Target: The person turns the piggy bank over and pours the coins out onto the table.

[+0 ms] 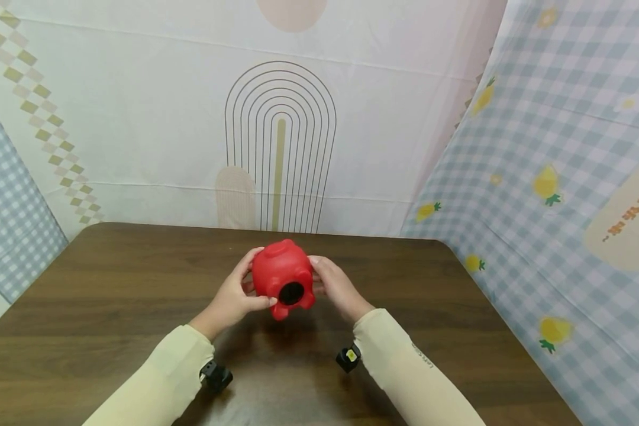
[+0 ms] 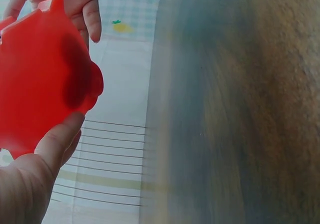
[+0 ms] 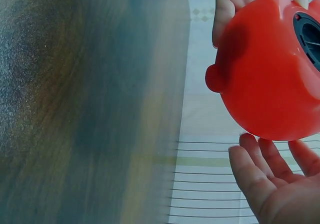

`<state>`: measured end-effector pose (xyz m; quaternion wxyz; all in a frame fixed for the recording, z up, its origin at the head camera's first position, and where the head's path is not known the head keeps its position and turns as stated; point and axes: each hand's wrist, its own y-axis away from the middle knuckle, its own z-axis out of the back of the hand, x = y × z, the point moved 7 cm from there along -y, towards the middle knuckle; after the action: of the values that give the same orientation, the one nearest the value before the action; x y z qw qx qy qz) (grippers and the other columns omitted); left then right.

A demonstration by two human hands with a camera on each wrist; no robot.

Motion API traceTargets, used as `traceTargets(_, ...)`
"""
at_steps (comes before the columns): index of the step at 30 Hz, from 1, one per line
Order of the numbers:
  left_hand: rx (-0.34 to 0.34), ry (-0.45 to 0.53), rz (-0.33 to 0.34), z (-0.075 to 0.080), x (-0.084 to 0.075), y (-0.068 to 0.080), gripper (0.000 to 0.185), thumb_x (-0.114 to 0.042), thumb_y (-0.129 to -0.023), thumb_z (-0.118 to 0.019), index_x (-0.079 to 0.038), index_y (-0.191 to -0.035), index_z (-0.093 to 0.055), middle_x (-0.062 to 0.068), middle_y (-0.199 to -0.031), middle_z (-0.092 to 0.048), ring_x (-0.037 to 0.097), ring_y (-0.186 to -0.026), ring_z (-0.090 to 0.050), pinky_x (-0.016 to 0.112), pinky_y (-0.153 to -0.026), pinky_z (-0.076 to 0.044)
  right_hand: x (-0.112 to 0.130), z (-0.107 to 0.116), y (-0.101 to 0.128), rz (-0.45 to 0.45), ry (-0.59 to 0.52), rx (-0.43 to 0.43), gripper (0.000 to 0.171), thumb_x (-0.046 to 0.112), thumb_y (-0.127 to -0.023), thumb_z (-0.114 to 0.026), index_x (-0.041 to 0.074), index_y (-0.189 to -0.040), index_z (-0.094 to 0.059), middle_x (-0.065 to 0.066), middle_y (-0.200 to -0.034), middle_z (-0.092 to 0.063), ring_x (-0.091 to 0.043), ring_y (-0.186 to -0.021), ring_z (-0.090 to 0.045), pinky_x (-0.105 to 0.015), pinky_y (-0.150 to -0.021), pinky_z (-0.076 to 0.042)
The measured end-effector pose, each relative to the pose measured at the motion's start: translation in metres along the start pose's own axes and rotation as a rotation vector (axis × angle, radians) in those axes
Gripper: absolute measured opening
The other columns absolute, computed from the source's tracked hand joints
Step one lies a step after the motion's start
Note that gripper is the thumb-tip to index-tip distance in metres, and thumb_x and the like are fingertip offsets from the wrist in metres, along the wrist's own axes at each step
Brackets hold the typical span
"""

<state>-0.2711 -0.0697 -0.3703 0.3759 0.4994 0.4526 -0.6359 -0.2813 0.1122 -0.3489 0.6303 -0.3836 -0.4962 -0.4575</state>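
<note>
A glossy red piggy bank is held above the brown table, tilted so its short legs and round black plug face me. My left hand grips its left side, thumb across the underside near a leg and fingers behind. On the other side, the fingertips of my right hand touch or nearly touch the shell, the fingers loosely extended. In the right wrist view, the right hand lies under the rounded side of the bank. The left wrist view shows the left thumb along the red surface.
The dark wooden table spreads beneath both arms. A white patterned cloth hangs behind its far edge, and a blue checked cloth hangs at the right. Each sleeve carries a small black wrist camera.
</note>
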Motion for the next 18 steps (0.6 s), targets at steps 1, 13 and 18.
traceTargets(1, 0.001, 0.008, 0.003, 0.000, 0.000, 0.000, 0.088, -0.003, -0.076, -0.076, -0.019, -0.149, -0.029, 0.016, -0.136, -0.041, 0.038, -0.118, -0.048, 0.041, -0.086, -0.054, 0.000, 0.001, 0.000, 0.006, 0.005, -0.022, 0.046, 0.036, -0.102, -0.039, 0.004, -0.134, -0.050, -0.013, -0.127, -0.057, -0.026, -0.110, -0.059, -0.043, -0.091, -0.052)
traceTargets(13, -0.012, 0.107, 0.030, 0.000, 0.004, 0.000, 0.087, 0.001, -0.077, -0.074, -0.019, -0.149, -0.028, 0.016, -0.138, -0.039, 0.037, -0.117, -0.048, 0.039, -0.085, -0.055, 0.010, 0.011, 0.015, 0.211, 0.102, -0.240, 0.032, 0.015, -0.098, -0.053, -0.001, -0.126, -0.054, -0.020, -0.121, -0.060, -0.031, -0.111, -0.058, -0.043, -0.096, -0.048)
traceTargets(18, -0.048, 0.113, 0.068, 0.001, 0.006, 0.002, 0.087, 0.000, -0.078, -0.074, -0.021, -0.149, -0.027, 0.016, -0.139, -0.039, 0.035, -0.118, -0.047, 0.037, -0.086, -0.054, 0.020, 0.011, 0.024, 0.307, 0.192, -0.321, 0.030, 0.012, -0.092, -0.064, 0.002, -0.120, -0.059, -0.013, -0.115, -0.063, -0.028, -0.107, -0.061, -0.038, -0.090, -0.051)
